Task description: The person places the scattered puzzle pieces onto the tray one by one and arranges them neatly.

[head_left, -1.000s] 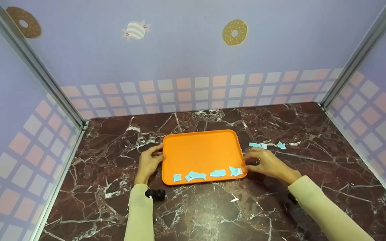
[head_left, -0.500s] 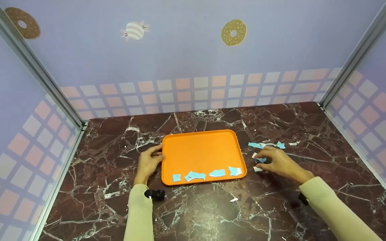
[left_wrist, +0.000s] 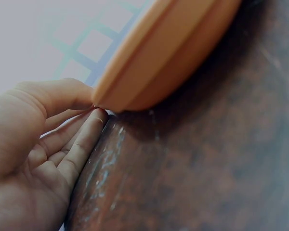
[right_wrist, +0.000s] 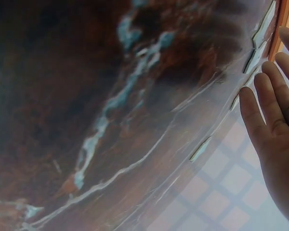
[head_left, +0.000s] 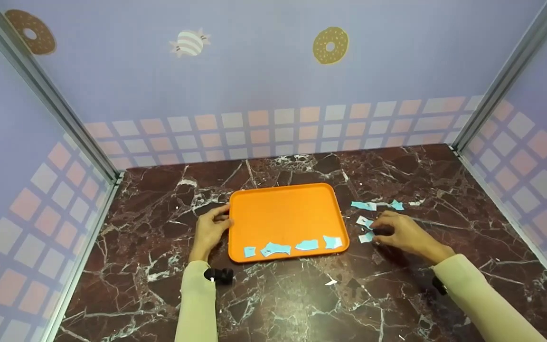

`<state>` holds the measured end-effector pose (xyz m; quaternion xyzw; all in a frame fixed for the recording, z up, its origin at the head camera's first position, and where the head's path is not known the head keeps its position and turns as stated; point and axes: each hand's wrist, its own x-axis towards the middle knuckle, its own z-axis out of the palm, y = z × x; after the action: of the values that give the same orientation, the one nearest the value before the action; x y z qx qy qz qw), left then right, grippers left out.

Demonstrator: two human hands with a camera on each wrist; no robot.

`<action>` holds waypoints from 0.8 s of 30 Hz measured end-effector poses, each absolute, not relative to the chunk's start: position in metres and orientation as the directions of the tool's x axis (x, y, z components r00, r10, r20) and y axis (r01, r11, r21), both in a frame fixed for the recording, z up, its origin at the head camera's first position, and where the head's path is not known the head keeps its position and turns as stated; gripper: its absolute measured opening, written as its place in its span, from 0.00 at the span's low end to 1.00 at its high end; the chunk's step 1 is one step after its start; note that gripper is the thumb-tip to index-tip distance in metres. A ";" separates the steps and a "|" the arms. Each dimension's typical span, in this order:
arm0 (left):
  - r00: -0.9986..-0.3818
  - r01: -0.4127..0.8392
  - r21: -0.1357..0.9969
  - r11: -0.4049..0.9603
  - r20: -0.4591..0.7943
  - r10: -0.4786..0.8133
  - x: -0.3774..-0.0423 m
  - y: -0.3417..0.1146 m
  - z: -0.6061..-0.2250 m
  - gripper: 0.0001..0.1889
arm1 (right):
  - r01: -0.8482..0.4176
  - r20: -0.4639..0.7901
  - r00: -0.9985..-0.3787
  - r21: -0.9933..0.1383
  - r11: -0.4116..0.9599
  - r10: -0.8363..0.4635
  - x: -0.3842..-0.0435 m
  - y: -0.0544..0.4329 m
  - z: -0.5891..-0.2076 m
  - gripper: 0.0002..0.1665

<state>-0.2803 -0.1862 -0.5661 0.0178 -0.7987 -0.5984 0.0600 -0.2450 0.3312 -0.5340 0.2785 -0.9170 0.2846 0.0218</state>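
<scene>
My left hand (head_left: 209,232) grips the left rim of an orange tray (head_left: 278,209). In the left wrist view the thumb (left_wrist: 70,94) touches the rim, with fingers below its edge. Along the tray's near side lie several flat, jagged light-blue pieces, among them a wide one (head_left: 277,249) and one with a white corner (head_left: 332,242). To the tray's right, my right hand (head_left: 404,232) hovers low beside two blue-and-white pieces, an upper one (head_left: 364,222) and a lower one (head_left: 366,237). Its fingers (right_wrist: 265,94) are loosely extended in the right wrist view. Whether the fingertips touch either piece is unclear.
Behind the right hand lie a long blue-and-white piece (head_left: 363,205) and a small blue one (head_left: 397,205). A white scrap (head_left: 332,282) lies on the dark marbled table (head_left: 273,304) in front of the tray. Patterned walls (head_left: 264,71) enclose the back and sides.
My right hand has moved right, away from the tray's right edge, and two blue-and-white pieces now show where it was. The left hand and the tray have stayed in place.
</scene>
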 end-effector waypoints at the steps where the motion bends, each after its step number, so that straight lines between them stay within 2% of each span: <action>1: -0.992 0.046 0.958 0.284 0.077 -0.100 -0.280 -0.186 -0.566 0.23 | -0.515 0.186 -0.848 -0.512 0.687 -0.497 -0.245 0.332 -0.535 0.14; 10: -0.990 0.066 0.964 0.259 0.095 -0.100 -0.281 -0.184 -0.565 0.23 | -0.490 0.142 -0.858 -0.520 0.700 -0.494 -0.245 0.335 -0.541 0.13; 24: -0.989 0.078 0.961 0.266 0.108 -0.102 -0.280 -0.186 -0.567 0.22 | -0.527 0.178 -0.838 -0.511 0.679 -0.516 -0.246 0.332 -0.540 0.09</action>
<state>-0.2798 -0.1863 -0.5668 0.0076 -0.7921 -0.6059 0.0740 -0.2456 0.3320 -0.5400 0.2847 -0.9163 0.2817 0.0098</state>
